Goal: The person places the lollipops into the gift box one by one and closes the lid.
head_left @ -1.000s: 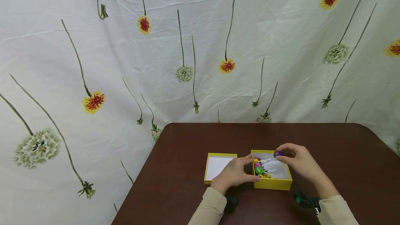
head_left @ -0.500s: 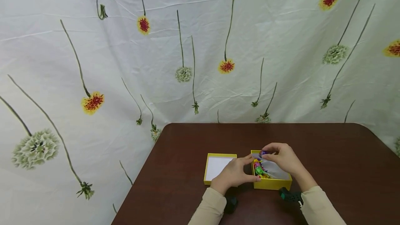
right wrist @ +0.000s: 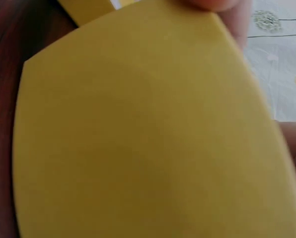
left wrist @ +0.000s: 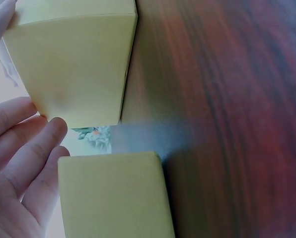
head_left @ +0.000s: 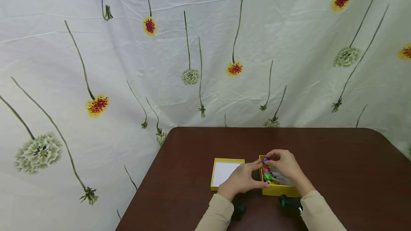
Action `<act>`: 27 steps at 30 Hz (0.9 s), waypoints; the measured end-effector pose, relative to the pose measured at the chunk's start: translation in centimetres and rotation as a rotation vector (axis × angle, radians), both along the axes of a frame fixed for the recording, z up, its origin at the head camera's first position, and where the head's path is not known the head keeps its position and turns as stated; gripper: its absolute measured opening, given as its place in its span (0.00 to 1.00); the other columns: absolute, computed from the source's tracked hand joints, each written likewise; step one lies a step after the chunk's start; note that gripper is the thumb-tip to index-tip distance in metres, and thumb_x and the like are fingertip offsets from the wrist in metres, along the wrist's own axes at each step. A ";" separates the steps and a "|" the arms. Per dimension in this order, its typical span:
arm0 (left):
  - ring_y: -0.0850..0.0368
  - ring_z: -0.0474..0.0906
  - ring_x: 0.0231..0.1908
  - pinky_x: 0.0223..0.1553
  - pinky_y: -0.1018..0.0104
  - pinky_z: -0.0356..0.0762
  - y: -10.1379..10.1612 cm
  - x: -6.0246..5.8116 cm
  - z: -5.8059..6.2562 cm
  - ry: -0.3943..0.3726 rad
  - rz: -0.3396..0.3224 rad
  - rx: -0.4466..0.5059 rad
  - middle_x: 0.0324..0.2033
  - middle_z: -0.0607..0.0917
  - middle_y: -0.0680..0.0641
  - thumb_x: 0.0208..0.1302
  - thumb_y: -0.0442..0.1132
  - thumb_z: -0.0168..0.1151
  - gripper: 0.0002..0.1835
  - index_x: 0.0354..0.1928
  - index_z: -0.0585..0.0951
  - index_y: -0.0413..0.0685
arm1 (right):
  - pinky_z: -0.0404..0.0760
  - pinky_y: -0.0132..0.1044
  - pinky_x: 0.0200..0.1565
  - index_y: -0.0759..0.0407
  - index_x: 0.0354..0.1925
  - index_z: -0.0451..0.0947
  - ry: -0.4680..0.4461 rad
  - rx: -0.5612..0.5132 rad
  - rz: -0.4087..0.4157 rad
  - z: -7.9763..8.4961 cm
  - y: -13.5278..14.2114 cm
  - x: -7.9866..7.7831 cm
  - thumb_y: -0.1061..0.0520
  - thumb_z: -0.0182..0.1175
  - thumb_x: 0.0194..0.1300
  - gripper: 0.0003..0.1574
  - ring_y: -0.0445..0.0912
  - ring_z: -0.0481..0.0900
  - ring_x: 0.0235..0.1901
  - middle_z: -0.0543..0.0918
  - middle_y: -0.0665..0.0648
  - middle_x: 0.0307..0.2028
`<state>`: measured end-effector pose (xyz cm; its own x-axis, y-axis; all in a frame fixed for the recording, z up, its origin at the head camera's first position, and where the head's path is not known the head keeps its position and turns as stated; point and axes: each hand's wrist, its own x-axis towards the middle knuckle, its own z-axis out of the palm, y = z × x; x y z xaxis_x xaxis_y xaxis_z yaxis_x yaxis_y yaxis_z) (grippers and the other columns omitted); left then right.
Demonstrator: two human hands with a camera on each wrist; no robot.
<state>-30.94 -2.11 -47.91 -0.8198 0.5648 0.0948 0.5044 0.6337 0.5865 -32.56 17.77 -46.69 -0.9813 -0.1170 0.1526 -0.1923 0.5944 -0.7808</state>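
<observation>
An uncovered yellow box point(head_left: 280, 190) stands on the table. Several wrapped lollipops point(head_left: 268, 176) in green, pink and yellow lie along its left side. My left hand point(head_left: 241, 180) holds the box at that side, thumb at the front corner and fingers towards the back; in the left wrist view its fingers touch the box's wall point(left wrist: 76, 69). Over the back left corner, my right hand point(head_left: 285, 165) pinches a purple-wrapped lollipop point(head_left: 265, 160) by its head. Its stick is hidden. The box's wall point(right wrist: 138, 124) fills most of the right wrist view.
Left of the box lies a yellow-rimmed lid point(head_left: 224, 172), white inside, partly behind my left hand. The dark brown table point(head_left: 179, 174) ends at a flower-printed white cloth point(head_left: 205, 92). Each wrist wears a dark device.
My right hand has carried the purple lollipop leftwards, from the box's right back edge to the back left corner beside the other lollipops. The left hand keeps its hold on the box.
</observation>
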 end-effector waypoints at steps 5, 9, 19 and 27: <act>0.53 0.69 0.70 0.64 0.64 0.75 0.1 0.0 0.0 -0.001 -0.004 0.001 0.73 0.67 0.49 0.60 0.61 0.69 0.43 0.73 0.68 0.53 | 0.85 0.39 0.38 0.61 0.41 0.86 -0.007 -0.011 -0.013 -0.6 -0.1 -0.1 0.63 0.68 0.63 0.06 0.47 0.82 0.37 0.88 0.59 0.39; 0.53 0.69 0.69 0.64 0.65 0.75 0.1 0.0 0.1 -0.001 -0.006 0.004 0.72 0.68 0.49 0.60 0.61 0.70 0.43 0.73 0.68 0.52 | 0.84 0.39 0.38 0.61 0.41 0.87 -0.001 -0.007 -0.029 -0.7 -0.3 0.1 0.64 0.68 0.63 0.07 0.48 0.83 0.37 0.88 0.60 0.40; 0.53 0.68 0.70 0.65 0.62 0.74 0.0 0.0 0.2 -0.018 0.005 0.017 0.73 0.68 0.50 0.60 0.60 0.70 0.43 0.73 0.68 0.53 | 0.87 0.46 0.39 0.64 0.44 0.87 0.022 0.033 -0.074 -0.7 -0.7 0.3 0.65 0.67 0.63 0.10 0.52 0.87 0.37 0.88 0.65 0.43; 0.52 0.69 0.70 0.65 0.61 0.75 0.1 0.3 0.2 -0.032 0.023 0.000 0.73 0.68 0.48 0.59 0.60 0.70 0.43 0.73 0.68 0.52 | 0.87 0.48 0.41 0.65 0.41 0.88 0.055 0.064 -0.099 -0.8 -0.8 0.4 0.66 0.67 0.63 0.08 0.55 0.86 0.39 0.88 0.66 0.42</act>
<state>-30.67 -2.03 -47.72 -0.8351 0.5457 0.0687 0.4709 0.6449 0.6020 -32.18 17.01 -47.52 -0.9789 -0.0314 0.2018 -0.1718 0.6610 -0.7304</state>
